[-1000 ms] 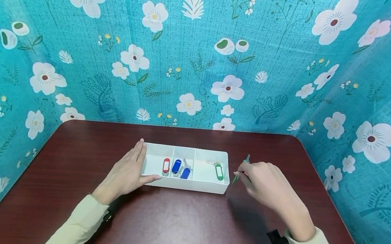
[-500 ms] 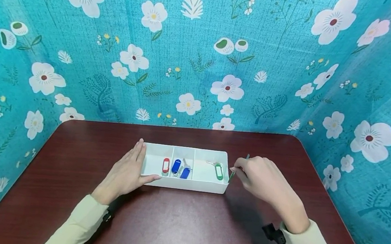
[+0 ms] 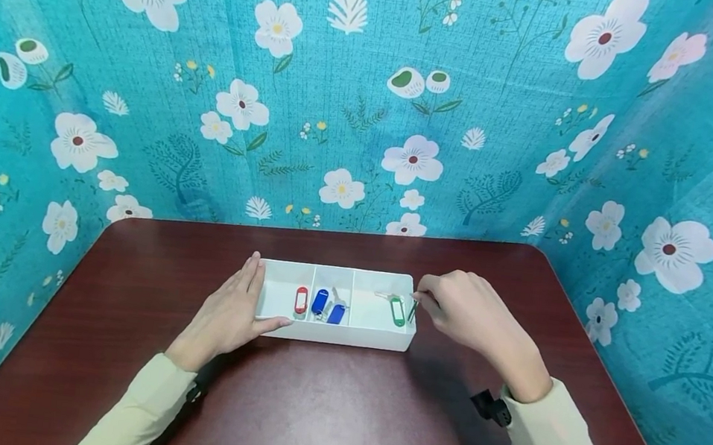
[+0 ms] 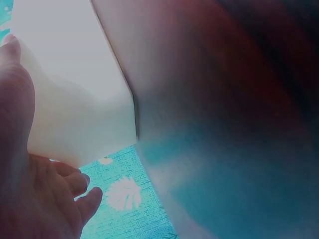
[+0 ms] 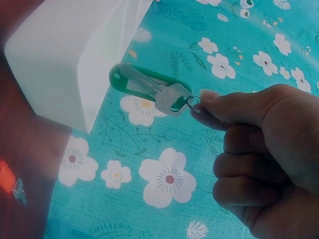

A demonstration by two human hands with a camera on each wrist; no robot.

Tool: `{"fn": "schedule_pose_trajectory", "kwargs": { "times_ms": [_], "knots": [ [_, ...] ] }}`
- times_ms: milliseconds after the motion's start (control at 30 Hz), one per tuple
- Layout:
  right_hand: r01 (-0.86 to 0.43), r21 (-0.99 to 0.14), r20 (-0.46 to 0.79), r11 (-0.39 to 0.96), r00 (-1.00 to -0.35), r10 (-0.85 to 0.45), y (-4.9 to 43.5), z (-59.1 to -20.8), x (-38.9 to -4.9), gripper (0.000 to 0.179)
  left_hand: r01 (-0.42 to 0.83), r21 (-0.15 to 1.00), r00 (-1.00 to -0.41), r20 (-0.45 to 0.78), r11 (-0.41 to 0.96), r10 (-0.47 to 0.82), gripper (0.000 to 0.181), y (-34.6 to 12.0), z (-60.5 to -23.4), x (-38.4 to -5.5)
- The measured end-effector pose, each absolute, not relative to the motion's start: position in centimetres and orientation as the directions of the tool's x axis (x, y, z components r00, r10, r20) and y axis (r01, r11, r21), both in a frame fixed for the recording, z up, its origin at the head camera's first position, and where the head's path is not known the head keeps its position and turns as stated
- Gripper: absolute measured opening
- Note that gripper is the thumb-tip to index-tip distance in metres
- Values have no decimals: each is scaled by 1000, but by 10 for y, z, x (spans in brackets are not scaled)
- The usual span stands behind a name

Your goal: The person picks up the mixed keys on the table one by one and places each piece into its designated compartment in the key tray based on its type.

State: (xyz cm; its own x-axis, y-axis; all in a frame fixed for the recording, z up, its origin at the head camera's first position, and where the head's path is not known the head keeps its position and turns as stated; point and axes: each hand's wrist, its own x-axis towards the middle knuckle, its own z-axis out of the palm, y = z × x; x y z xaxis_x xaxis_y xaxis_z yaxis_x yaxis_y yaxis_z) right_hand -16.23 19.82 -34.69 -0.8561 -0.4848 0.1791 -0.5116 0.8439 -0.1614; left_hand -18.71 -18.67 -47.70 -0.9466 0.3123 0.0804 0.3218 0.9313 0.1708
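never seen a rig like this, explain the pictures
No machine here: a person works bare-handed. The wide view is from a head camera; the close ones from wrist cameras. On the table, a three-part white tray holds a red tag, two blue tags and a green tag. An orange item, partly cut off, lies on the table too. The left hand touches the tray's left end. At its right end, the right hand pinches a ring bearing a key and another green tag.

Holds both arms (image 3: pixel 132 407) forward, angled inward.
Lays left grip (image 3: pixel 224 318) straight-fingered with thumb (image 3: pixel 273 326) apart; pinches with thumb and forefinger of right grip (image 5: pixel 271 154), with the rest curled under.
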Motion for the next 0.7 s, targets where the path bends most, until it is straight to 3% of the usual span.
{"fn": "schedule_pose_trajectory", "kwargs": {
  "times_ms": [700],
  "knots": [
    [-507,-164,165,846,-860,-483,195,-343,-179,2,317,180,-948,79,931,308,119,-187,-477,-186]
  ]
}}
